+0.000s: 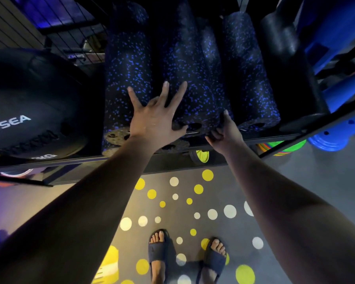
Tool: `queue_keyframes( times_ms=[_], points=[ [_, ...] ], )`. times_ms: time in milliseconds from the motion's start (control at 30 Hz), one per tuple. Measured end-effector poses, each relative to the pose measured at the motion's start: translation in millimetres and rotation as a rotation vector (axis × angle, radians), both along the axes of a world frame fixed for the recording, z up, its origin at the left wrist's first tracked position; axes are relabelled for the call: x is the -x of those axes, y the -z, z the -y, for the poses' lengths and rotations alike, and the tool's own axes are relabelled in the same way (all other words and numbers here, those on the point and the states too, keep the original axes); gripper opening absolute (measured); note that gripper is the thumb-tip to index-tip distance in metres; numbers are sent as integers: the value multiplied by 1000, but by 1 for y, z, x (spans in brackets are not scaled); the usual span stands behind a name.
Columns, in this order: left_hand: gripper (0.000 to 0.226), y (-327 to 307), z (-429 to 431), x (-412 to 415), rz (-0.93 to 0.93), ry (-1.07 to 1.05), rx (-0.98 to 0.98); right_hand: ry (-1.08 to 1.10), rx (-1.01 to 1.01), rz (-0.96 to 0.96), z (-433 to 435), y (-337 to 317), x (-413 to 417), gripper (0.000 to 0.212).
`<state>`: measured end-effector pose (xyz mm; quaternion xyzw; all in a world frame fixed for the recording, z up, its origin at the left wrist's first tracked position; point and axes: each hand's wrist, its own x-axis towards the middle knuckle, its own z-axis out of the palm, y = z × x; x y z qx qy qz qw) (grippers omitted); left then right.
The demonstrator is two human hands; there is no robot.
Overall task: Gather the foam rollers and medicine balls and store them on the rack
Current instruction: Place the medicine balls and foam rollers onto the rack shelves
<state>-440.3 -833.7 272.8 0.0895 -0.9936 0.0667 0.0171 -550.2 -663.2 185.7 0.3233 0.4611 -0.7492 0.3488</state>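
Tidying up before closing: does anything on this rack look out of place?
Mostly tidy. One thinner roller, its end in the right hand, seems wedged between two speckled foam rollers rather than lying flat.

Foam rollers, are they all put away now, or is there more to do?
Nearly done, it seems. Several speckled foam rollers lie side by side on the rack, next to a black medicine ball. In hand: the left hand presses flat on one roller; the right hand curls at the roller ends, probably squaring them up. Left: unclear, since only a patch of dotted floor shows.
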Motion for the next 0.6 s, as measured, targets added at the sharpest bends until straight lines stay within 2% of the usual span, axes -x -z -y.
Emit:
queue_keyframes(
  times_ms=[67, 167, 267, 400, 533, 600],
  points=[
    [99, -3, -1, -1, -33, -3, -28, 19, 4, 13, -5, 0, -7, 45],
    [94, -7, -2, -1, -62, -35, -94, 11, -17, 49, -18, 7, -19, 71],
    [93, -6, -2, -3, -51, -5, -86, -17, -31, 85, -33, 14, -37, 80],
    [94, -4, -2, -6, -27, 22, -67, -37, -34, 72, -38, 19, -45, 74],
    [95, -7, -3, -3, -12, -5, -83, 24, -31, 36, -33, 24, -40, 54],
    [96, -8, -4, -3, -11, -21, -105, 2, -41, -10, -31, 28, -40, 53]
  ],
)
